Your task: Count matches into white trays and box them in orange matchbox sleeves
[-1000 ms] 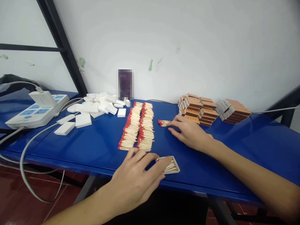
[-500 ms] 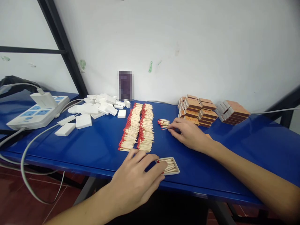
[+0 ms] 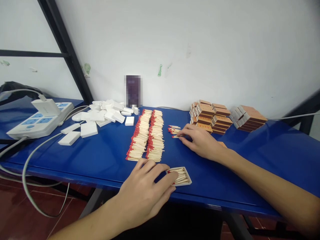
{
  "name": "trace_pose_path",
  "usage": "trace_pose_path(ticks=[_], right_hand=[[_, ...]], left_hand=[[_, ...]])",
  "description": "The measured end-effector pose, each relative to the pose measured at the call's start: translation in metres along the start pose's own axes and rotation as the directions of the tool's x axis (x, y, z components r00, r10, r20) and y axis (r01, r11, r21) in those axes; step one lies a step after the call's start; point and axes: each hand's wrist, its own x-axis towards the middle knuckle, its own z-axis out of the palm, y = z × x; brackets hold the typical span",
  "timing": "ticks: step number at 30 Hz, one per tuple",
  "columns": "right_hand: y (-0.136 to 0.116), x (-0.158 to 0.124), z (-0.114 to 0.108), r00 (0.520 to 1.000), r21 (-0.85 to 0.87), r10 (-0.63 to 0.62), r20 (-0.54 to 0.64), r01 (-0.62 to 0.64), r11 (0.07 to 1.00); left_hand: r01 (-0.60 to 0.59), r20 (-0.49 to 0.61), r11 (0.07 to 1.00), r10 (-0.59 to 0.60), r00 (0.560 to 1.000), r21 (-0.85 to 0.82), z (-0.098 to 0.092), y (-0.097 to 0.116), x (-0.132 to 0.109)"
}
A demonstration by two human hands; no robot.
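Note:
Near the table's front edge lies a small white matchbox tray (image 3: 184, 184) with red-tipped matches inside. My left hand (image 3: 145, 188) grips its left end, the fingers covering part of the tray and some match heads. Further back, my right hand (image 3: 201, 141) has thumb and forefinger pinched on a match at the right side of a small heap of matches (image 3: 172, 129). The fingers partly hide that match. Two long rows of matches, a left row (image 3: 140, 136) and a right row (image 3: 155, 136), lie side by side left of the heap.
White boxes (image 3: 105, 115) are piled at the back left, by a power strip (image 3: 40, 121) with cables. Matchbox sleeves stand in a left stack (image 3: 212, 119) and a right stack (image 3: 250, 118). A pixelated dark rectangle (image 3: 133, 90) stands near the wall. The blue table (image 3: 100, 160) ends before me.

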Motion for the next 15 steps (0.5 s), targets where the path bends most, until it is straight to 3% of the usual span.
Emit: trace_pose_path(ticks=[15], right_hand=[[-0.0028, 0.0002, -0.0025, 1.000, -0.009, -0.020, 0.007, 0.021, 1.000]], left_hand=[[-0.001, -0.005, 1.000, 0.001, 1.000, 0.004, 0.0006, -0.0005, 0.0008]])
